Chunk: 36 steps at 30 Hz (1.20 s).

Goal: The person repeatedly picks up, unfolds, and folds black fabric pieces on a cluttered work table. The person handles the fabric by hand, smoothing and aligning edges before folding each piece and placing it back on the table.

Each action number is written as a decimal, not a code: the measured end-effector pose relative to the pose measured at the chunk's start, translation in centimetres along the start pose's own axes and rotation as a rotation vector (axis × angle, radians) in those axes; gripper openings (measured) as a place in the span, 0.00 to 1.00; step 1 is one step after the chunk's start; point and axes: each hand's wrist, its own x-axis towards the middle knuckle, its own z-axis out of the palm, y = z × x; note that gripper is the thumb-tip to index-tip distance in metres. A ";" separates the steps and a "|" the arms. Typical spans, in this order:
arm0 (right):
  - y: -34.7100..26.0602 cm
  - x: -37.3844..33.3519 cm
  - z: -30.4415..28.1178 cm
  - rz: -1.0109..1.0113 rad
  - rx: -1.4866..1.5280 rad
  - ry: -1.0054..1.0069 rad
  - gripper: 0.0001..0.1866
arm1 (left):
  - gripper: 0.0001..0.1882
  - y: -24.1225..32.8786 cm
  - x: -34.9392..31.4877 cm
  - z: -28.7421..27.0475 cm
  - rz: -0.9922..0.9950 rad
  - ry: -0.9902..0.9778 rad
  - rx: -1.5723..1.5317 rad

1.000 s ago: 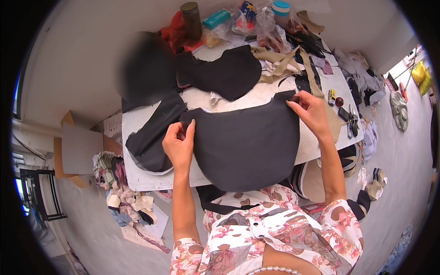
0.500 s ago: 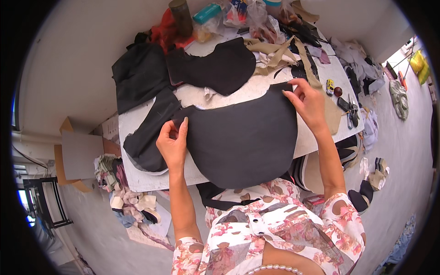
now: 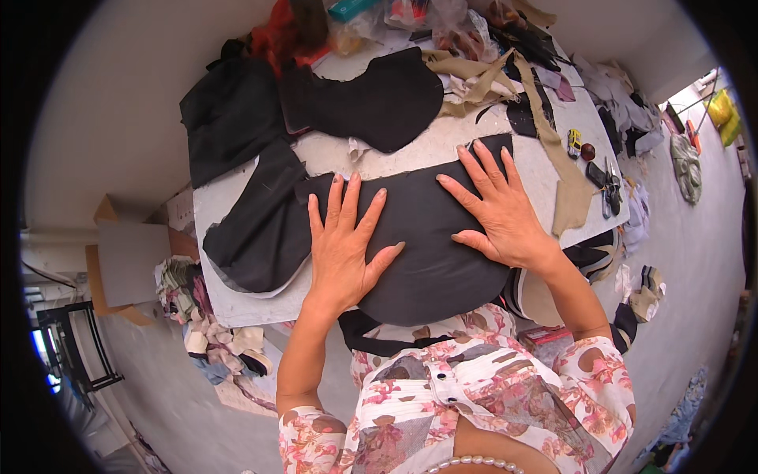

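Observation:
A curved black fabric piece [image 3: 426,276] lies at the near side of the white table, its rounded lower edge hanging toward my body. My left hand [image 3: 343,245] rests flat on its left part with the fingers spread. On its right part my right hand [image 3: 501,209] presses down, open, fingers fanned out. Neither hand grips anything. Beyond the hands lies another black cut piece [image 3: 379,99] with a wavy outline. To the left are a folded black cloth [image 3: 233,118] and a long black piece with a rounded end and a pale layer beneath [image 3: 260,229].
The white table [image 3: 237,304] carries beige fabric strips [image 3: 572,201], scissors [image 3: 609,189] and a small yellow toy car [image 3: 574,144] at right. Plastic bags [image 3: 458,35] and a dark cylinder [image 3: 309,20] stand at the back. Fabric scraps [image 3: 225,347] lie on the floor at left.
Both hands have let go of the black piece's upper corners and now lie spread flat on it. The piece has come down onto the table.

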 end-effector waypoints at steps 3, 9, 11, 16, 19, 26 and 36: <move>-0.2 0.0 -0.2 0.006 0.004 -0.026 0.38 | 0.35 -0.1 -0.3 0.2 -0.001 0.003 -0.007; -0.8 3.4 -4.1 -0.089 0.101 0.131 0.34 | 0.38 -1.0 -0.8 0.3 0.028 0.074 -0.184; -1.4 7.8 -4.6 -0.057 0.458 0.296 0.15 | 0.38 -1.5 -1.1 -0.2 0.019 0.216 -0.400; -1.1 23.1 2.6 -0.073 0.305 0.099 0.09 | 0.22 -3.5 -2.5 -1.2 -0.136 0.668 -0.453; -1.8 28.2 7.2 -0.106 0.074 0.072 0.13 | 0.14 -4.8 -4.5 -1.8 -0.240 0.723 -0.396; 0.0 31.9 12.4 -0.077 -0.189 0.043 0.06 | 0.08 -7.6 -7.4 -1.9 -0.382 0.785 -0.378; 0.8 29.8 7.6 -0.048 0.130 0.088 0.08 | 0.07 -10.7 -0.8 -2.0 -0.372 0.822 -0.584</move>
